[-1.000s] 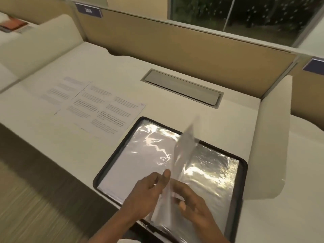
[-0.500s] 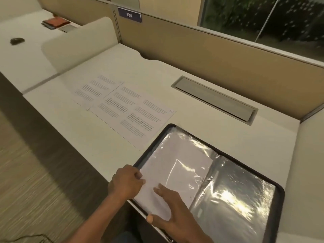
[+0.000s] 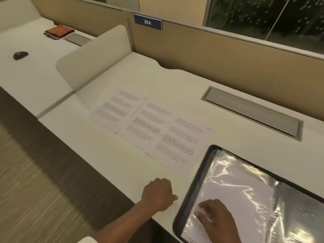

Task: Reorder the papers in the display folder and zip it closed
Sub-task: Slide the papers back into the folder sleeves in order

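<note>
The black-edged display folder [image 3: 194,183] lies open at the lower right, its shiny plastic sleeves facing up over a white sheet. My right hand [image 3: 216,218] rests on the left sleeve page near the folder's front corner, fingers spread flat. My left hand [image 3: 157,194] sits on the desk just left of the folder's edge with its fingers curled under, and nothing shows in it. Three printed papers [image 3: 154,127] lie side by side, overlapping, on the desk to the upper left of the folder.
The white desk [image 3: 175,85] is bounded by a tan partition [image 3: 210,53] at the back and a rounded white divider [image 3: 94,57] on the left. A grey cable hatch [image 3: 252,111] is set in the desk. The neighbouring desk holds a mouse [image 3: 20,55] and an orange notebook [image 3: 58,31].
The raised sleeve page has been turned over to the left and pressed flat. My left hand has left the folder and come to rest on the desk. The view has swung left.
</note>
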A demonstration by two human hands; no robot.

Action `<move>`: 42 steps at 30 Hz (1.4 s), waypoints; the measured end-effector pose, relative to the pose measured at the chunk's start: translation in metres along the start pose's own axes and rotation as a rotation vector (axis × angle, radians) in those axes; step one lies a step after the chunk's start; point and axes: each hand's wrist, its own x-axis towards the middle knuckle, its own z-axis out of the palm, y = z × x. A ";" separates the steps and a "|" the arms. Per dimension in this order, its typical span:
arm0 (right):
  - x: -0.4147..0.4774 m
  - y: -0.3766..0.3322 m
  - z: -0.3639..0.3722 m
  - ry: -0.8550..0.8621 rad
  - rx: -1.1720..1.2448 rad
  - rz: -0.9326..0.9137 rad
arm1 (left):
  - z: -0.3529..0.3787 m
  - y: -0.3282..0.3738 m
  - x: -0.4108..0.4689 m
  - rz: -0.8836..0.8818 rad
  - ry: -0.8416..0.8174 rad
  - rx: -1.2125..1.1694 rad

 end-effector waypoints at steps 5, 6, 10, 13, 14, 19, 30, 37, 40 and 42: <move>0.027 -0.055 0.017 -0.079 0.041 0.001 | -0.048 -0.050 0.026 -0.015 0.048 -0.065; 0.032 -0.065 0.020 -0.093 0.039 -0.008 | -0.056 -0.059 0.030 -0.023 0.068 -0.082; 0.056 -0.091 0.023 -0.190 -0.048 -0.113 | -0.082 -0.083 0.042 -0.048 0.174 -0.146; 0.081 -0.103 0.025 -0.243 -0.097 -0.200 | -0.095 -0.096 0.043 -0.075 0.234 -0.167; 0.090 -0.110 0.026 -0.255 -0.120 -0.221 | -0.100 -0.100 0.044 -0.086 0.252 -0.159; 0.130 -0.142 0.041 -0.332 -0.181 -0.318 | -0.130 -0.124 0.049 -0.138 0.311 -0.131; 0.226 -0.274 0.101 -0.164 0.180 -0.014 | -0.236 -0.218 0.139 -0.244 0.476 -0.243; 0.297 -0.346 0.148 -0.014 0.436 0.293 | -0.309 -0.287 0.216 -0.243 0.507 0.068; 0.320 -0.365 0.159 0.065 0.425 0.363 | -0.327 -0.305 0.243 -0.236 0.490 0.030; 0.333 -0.370 0.167 0.104 0.392 0.402 | -0.334 -0.312 0.258 -0.230 0.487 -0.042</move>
